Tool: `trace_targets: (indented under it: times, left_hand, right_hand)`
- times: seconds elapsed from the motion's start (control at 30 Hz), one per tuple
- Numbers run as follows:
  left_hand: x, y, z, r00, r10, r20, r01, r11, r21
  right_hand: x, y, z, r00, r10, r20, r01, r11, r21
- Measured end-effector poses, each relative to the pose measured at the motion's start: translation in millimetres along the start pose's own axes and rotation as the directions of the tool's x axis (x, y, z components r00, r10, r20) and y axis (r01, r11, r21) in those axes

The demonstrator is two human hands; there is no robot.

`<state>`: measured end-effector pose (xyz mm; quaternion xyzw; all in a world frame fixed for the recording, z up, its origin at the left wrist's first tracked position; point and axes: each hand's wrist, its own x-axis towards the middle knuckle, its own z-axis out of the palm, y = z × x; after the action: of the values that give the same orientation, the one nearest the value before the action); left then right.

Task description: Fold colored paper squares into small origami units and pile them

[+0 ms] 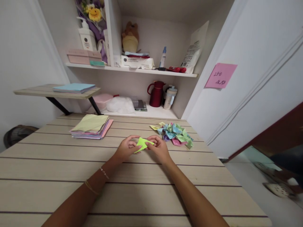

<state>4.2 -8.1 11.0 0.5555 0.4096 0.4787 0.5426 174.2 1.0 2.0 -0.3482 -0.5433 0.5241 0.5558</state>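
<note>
A small lime-green folded paper (142, 144) is held just above the wooden table (132, 189), between both hands. My left hand (126, 147) pinches its left side with curled fingers. My right hand (159, 147) grips its right side, fingers closed on the fold. Just beyond my right hand lies a heap of folded paper pieces (174, 133) in blue, green, pink and yellow. A stack of flat coloured paper sheets (92, 126), yellow on top, rests at the far left of the table.
A small side shelf (47, 91) with blue paper (74, 87) juts out at the left. Behind the table a recess holds a red jug (156, 93), a cup (170, 97), boxes and bottles. A white wall with a pink note (220, 75) rises on the right.
</note>
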Motion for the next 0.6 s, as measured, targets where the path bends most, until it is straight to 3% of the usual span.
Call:
trace_targets:
  times: [0.2,0.4,0.6]
  left_hand:
    - [3.1,-2.1,-1.6,1.0,-0.026,0.017,0.025,0.998,0.053]
    - [4.6,-3.4,-4.2,0.989,-0.141,0.052,0.141,0.99,-0.002]
    - [1.0,0.5,0.2,0.975,-0.223,0.018,0.22,0.935,-0.278]
  right_hand:
    - [-1.8,0.0,-0.6,0.998,0.015,0.054,-0.005,0.983,-0.185]
    - [-2.7,-7.6,3.3,0.999,0.02,0.033,-0.02,1.0,0.009]
    - [-2.4,-5.9,3.5,0.994,0.099,0.054,-0.104,0.989,0.104]
